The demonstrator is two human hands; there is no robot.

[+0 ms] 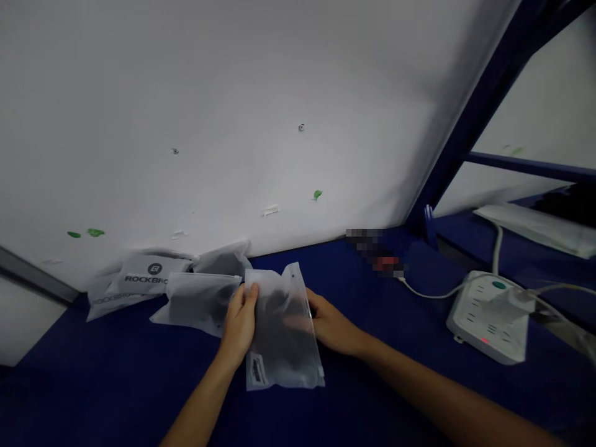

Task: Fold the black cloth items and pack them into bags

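A frosted translucent zip bag with something dark inside is held up in front of me. It has a small printed label at its lower left and a zip strip along its right side. My left hand is closed on the bag's left edge, thumb on the front face. At the zip side is my right hand, closed around that edge. Its fingertips show faintly through the plastic, and whether they are inside the bag or behind it I cannot tell. Close to my left hand lies another filled frosted bag.
More frosted bags with dark contents, one marked bag among them, lean against the white wall. A white power strip with cables sits at the right on the blue table. Blue frame posts rise behind it.
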